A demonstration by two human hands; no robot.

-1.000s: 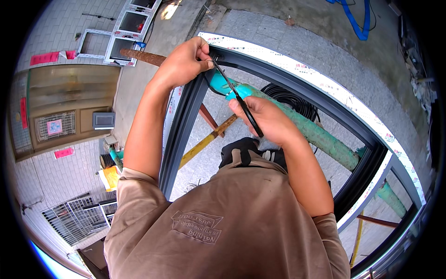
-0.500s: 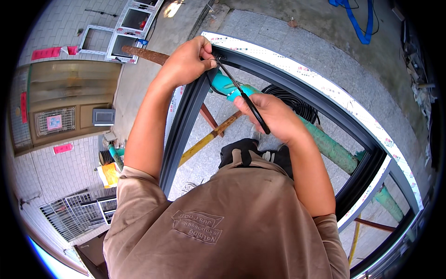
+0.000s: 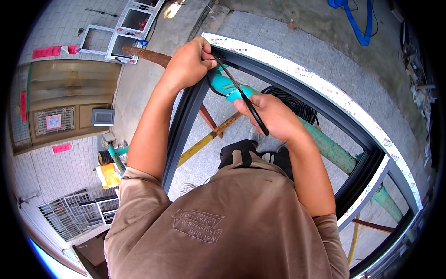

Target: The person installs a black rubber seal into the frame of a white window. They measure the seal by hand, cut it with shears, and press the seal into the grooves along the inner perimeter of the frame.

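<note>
Gripping the black-handled scissors (image 3: 243, 96) in curled fingers, our right hand (image 3: 276, 118) slants their long axis away and leftward, tips at the dark frame's far left corner. There, our left hand (image 3: 189, 66) presses thumb and forefinger together, apparently pinching something small at the frame (image 3: 297, 68).

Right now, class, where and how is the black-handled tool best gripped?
Probably by its black handle, from the right, where the right hand holds it: the thicker handle slants down-right, while the slim shaft runs up toward the left hand.
</note>
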